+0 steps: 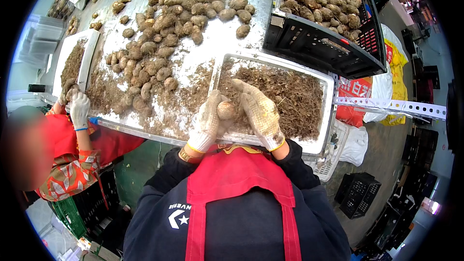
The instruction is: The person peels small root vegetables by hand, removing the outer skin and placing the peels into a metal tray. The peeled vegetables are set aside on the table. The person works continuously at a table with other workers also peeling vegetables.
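Note:
Both my hands wear whitish knit gloves stained brown. My left hand [207, 123] holds a small round taro corm [226, 110] against its fingers, with a pale end facing up. My right hand [261, 114] is cupped just to the right of the corm, fingers extended and thumb side turned inward; I see nothing gripped in it. Beneath my hands is a white foam tray [328, 116], filled with loose brown root fibres and peelings [290, 98]. Beyond my left hand, a heap of hairy taro corms [156, 40] spreads over the metal table [232, 40].
A black plastic crate [322, 43] piled with corms stands at the back right. On the left, a co-worker's gloved hands [78, 107] work beside another foam tray [92, 45]. A perforated metal bar [391, 107] juts out right, above filled sacks [353, 96] and a white basket [331, 165].

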The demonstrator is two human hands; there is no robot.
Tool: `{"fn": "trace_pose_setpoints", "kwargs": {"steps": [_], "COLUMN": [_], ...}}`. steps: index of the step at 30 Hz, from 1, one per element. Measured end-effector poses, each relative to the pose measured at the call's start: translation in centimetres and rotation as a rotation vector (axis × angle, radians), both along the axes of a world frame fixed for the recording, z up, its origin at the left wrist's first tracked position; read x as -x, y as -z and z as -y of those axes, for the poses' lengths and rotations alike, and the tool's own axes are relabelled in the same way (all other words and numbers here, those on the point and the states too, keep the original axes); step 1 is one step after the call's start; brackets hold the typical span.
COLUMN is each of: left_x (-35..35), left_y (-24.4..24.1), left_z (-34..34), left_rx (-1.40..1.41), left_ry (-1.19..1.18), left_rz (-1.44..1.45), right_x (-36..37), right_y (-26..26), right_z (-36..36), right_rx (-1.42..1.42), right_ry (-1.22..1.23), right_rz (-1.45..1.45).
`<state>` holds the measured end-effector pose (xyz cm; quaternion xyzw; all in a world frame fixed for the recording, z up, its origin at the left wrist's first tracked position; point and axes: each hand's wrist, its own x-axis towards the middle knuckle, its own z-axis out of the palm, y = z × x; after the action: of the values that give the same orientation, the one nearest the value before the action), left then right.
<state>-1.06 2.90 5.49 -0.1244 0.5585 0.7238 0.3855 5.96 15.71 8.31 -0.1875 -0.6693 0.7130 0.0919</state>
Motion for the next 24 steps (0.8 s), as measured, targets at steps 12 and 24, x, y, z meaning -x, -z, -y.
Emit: {"fn": "trace_pose_setpoints", "kwargs": {"steps": [12, 24], "left_x": [0.1, 2.4], "left_y": [2.7, 2.4], "left_z": [2.2, 2.5], "left_rx": [0.463, -0.333], "left_ry": [0.522, 0.199], "left_rz": [-1.184, 0.163], "right_x": [0.9, 0.0], "right_y": [1.4, 1.3], "right_z": [0.9, -1.3], "right_rx": [-0.494, -0.527], "right_ry": [0.037, 0.125], "right_rz": [-0.215, -0.197]}}
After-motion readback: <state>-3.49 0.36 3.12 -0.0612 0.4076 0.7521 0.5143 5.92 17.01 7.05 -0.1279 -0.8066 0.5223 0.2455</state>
